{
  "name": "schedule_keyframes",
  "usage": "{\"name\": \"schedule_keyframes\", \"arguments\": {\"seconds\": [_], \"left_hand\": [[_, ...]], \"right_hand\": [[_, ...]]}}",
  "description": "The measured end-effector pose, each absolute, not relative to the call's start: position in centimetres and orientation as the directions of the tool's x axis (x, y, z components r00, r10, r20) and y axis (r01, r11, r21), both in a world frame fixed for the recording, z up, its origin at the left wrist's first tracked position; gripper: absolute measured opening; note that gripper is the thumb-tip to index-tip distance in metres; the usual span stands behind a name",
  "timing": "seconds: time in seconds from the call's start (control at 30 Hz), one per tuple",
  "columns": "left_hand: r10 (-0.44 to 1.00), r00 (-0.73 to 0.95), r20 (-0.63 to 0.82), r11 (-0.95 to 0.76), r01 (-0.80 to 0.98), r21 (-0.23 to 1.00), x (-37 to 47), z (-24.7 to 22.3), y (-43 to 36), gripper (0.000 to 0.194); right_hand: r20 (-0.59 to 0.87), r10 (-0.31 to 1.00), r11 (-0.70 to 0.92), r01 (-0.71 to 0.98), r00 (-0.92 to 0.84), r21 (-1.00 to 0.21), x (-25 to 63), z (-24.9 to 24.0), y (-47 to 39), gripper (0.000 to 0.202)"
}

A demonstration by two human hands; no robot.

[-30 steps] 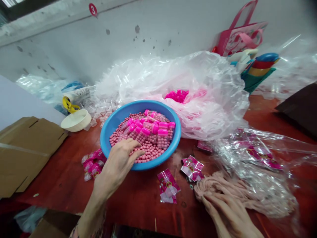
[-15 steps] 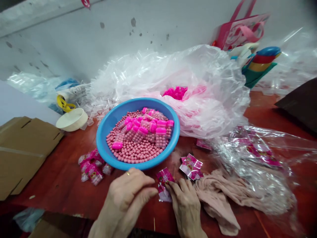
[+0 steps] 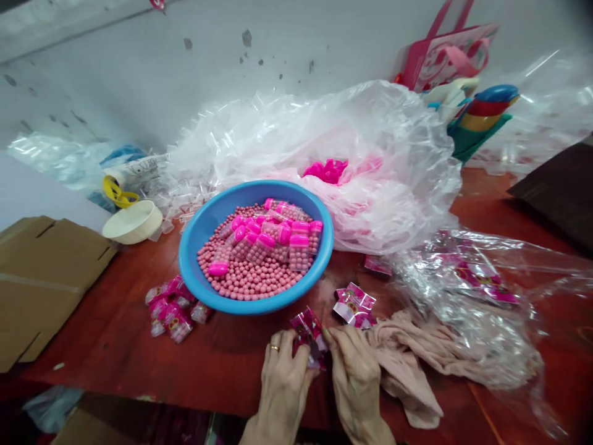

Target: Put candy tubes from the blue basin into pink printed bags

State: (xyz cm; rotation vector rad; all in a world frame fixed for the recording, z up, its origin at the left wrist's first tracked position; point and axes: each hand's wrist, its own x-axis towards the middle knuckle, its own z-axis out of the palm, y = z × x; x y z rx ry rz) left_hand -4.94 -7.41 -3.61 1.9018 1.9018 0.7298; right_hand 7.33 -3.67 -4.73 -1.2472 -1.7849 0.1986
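A shiny pink printed sachet (image 3: 306,326) lies on the table just in front of the basin, between my hands. My left hand (image 3: 283,374), a ring on one finger, has its curled fingers on the sachet's left and lower edge. At the right edge, the fingertips of my right hand (image 3: 353,364) pinch it. The blue basin (image 3: 194,287) holds small pink beads (image 3: 250,281) and several clear bottles with bright pink caps (image 3: 260,249), filled with beads. More pink sachets (image 3: 354,305) lie right of my hands. Bead-filled packets (image 3: 169,312) are piled at the left.
Behind the basin rises a large clear plastic bag (image 3: 398,142) with pink pieces inside. A beige cloth (image 3: 412,358) and crinkled clear plastic (image 3: 467,321) lie at right. Cardboard (image 3: 46,278) and a roll of white tape (image 3: 133,222) are at left.
My left hand has moved right and down onto the sachet, its fingers closing on it. The sachet now looks lifted and bent between both hands. My right hand keeps its hold.
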Motion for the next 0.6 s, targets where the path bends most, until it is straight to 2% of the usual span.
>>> {"name": "schedule_keyframes", "arguments": {"seconds": [0.1, 0.2, 0.3, 0.33, 0.37, 0.47, 0.6], "left_hand": [[0.989, -0.111, 0.099, 0.022, 0.767, 0.641, -4.3, -3.8, -6.5, 0.030], [0.984, -0.172, 0.054, 0.073, 0.652, 0.754, -4.4, -2.9, -5.9, 0.035], [0.979, -0.198, -0.041, 0.127, 0.443, 0.887, -5.0, -1.3, -6.0, 0.015], [0.977, -0.194, -0.084, 0.149, 0.353, 0.924, -5.2, -0.7, -6.1, 0.013], [0.974, -0.188, -0.128, 0.175, 0.259, 0.950, -5.2, -0.3, -6.2, 0.017], [0.949, -0.189, -0.252, 0.254, -0.014, 0.967, -4.7, 0.3, -5.8, 0.028], [0.911, -0.199, -0.360, 0.296, -0.291, 0.910, -3.6, 0.2, -4.9, 0.019]], "right_hand": [[0.623, 0.780, 0.516, 0.630, -0.066, -0.580, 7.8, -4.3, -3.7, 0.017], [0.672, 0.738, 0.551, 0.632, -0.065, -0.544, 8.3, -3.9, -3.9, 0.013], [0.696, 0.712, 0.574, 0.646, -0.091, -0.503, 8.6, -3.5, -4.2, 0.011], [0.702, 0.704, 0.583, 0.650, -0.105, -0.488, 8.7, -3.4, -4.3, 0.012], [0.707, 0.696, 0.593, 0.652, -0.121, -0.473, 8.8, -3.3, -4.4, 0.012], [0.714, 0.681, 0.624, 0.640, -0.162, -0.449, 8.7, -3.1, -4.7, 0.015], [0.661, 0.739, 0.578, 0.625, -0.130, -0.524, 8.5, -2.7, -5.3, 0.013]]}}
